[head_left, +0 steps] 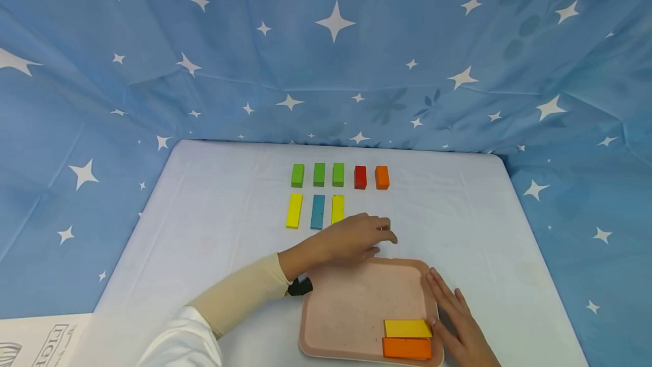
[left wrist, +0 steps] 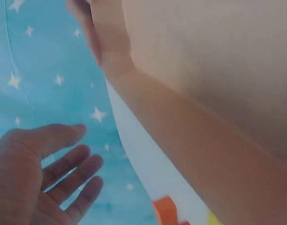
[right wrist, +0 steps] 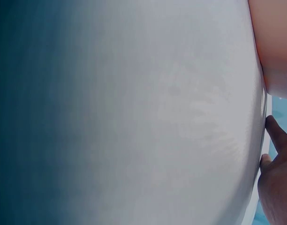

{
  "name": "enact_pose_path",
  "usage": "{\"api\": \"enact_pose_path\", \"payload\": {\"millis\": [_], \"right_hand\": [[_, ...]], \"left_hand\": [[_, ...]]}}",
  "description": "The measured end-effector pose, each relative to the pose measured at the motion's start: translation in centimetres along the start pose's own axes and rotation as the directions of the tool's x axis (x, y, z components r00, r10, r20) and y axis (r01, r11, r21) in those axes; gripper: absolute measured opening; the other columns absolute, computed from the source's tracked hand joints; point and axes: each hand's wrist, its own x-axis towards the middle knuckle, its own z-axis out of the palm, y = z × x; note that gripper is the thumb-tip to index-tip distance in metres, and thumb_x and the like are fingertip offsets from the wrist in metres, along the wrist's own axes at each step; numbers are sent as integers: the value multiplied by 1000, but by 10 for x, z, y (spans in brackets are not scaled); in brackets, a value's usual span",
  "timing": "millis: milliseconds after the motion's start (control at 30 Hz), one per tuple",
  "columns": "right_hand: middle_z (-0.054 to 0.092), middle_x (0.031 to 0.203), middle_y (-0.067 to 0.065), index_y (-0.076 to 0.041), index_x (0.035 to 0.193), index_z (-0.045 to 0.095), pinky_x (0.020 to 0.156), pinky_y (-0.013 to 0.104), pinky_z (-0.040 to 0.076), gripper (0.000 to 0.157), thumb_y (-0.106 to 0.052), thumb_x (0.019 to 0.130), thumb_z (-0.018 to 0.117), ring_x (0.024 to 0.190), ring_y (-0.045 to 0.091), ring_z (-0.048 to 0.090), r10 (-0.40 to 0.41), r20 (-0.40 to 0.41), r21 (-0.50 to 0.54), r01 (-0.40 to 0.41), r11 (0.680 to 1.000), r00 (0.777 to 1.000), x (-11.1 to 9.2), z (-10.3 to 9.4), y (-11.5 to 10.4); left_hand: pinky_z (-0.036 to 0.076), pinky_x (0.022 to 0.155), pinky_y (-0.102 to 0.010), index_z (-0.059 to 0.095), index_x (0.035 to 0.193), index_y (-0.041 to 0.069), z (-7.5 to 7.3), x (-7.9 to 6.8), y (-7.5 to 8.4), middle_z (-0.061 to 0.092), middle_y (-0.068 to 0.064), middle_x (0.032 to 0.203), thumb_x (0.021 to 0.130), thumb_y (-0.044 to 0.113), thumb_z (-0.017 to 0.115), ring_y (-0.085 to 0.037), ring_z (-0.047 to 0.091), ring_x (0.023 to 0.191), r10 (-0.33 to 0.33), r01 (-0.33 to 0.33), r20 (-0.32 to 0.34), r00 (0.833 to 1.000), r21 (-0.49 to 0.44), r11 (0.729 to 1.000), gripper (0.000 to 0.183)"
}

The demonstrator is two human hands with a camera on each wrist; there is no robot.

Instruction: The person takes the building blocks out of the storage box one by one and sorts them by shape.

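My left hand (head_left: 356, 238) reaches over the far edge of a pink tray (head_left: 346, 313), fingers loosely bent and holding nothing. In the left wrist view its fingers and thumb are spread apart. My right hand (head_left: 460, 324) rests along the tray's right rim with its fingers fairly straight. A yellow block (head_left: 407, 328) and an orange block (head_left: 406, 348) lie side by side in the tray's near right corner. Just beyond the left hand lie a flat yellow block (head_left: 338, 205), partly covered by that hand, a blue block (head_left: 317, 212) and another yellow block (head_left: 294, 211).
Farther back stands a row of smaller blocks: three green ones (head_left: 318, 175), a red one (head_left: 360, 178) and an orange one (head_left: 382, 178). White cloth (head_left: 219, 203) covers the table. A starry blue curtain (head_left: 285, 72) hangs behind and beside it. Printed paper (head_left: 30, 341) shows at lower left.
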Motion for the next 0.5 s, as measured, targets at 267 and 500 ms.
{"api": "enact_pose_path", "payload": {"millis": [267, 500], "right_hand": [[23, 174, 1, -20, 165, 30, 121, 74, -10, 69, -14, 103, 58, 154, -13, 8, -2, 6, -3, 2, 1000, 1000, 0, 0, -1], [22, 174, 4, -18, 166, 29, 118, 77, -10, 69, -11, 103, 58, 156, -11, 8, -32, 6, 14, 32, 999, 999, 0, 0, 4]], "left_hand": [[48, 103, -20, 61, 142, 32, 7, 19, 32, 61, 10, 137, 96, 19, 75, -5, 59, 114, 112, -120, 209, 971, 25, 992, 49], [39, 113, -16, 57, 146, 32, 22, 30, 56, 42, 14, 161, 93, 17, 79, 1, 47, 136, 227, -237, 370, 901, -19, 971, 59]]}}
